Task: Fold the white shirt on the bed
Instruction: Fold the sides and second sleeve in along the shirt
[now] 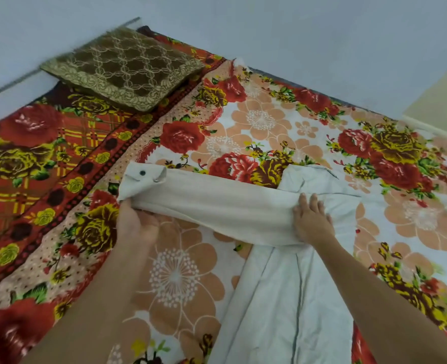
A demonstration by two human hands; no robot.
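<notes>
The white shirt (290,298) lay on the flowered bedspread (269,122), toward the near edge of the bed and right of its middle, its body running lengthwise from the near edge away toward the far side. One sleeve (204,206) stretched out sideways from the body toward the left edge, its long axis nearly crosswise to the body, ending in a cuff (141,179) with a dark button. The left hand (135,227) was closed on the lower edge of the sleeve just below the cuff, fingers curled under the cloth and lifting it slightly. The right hand (313,222) lay flat and spread, palm down, where the sleeve met the body, pressing the cloth without gripping it. The collar end (303,177) pointed away, just beyond the right hand. A brown patterned cushion (122,69) sat well apart at the far left corner
</notes>
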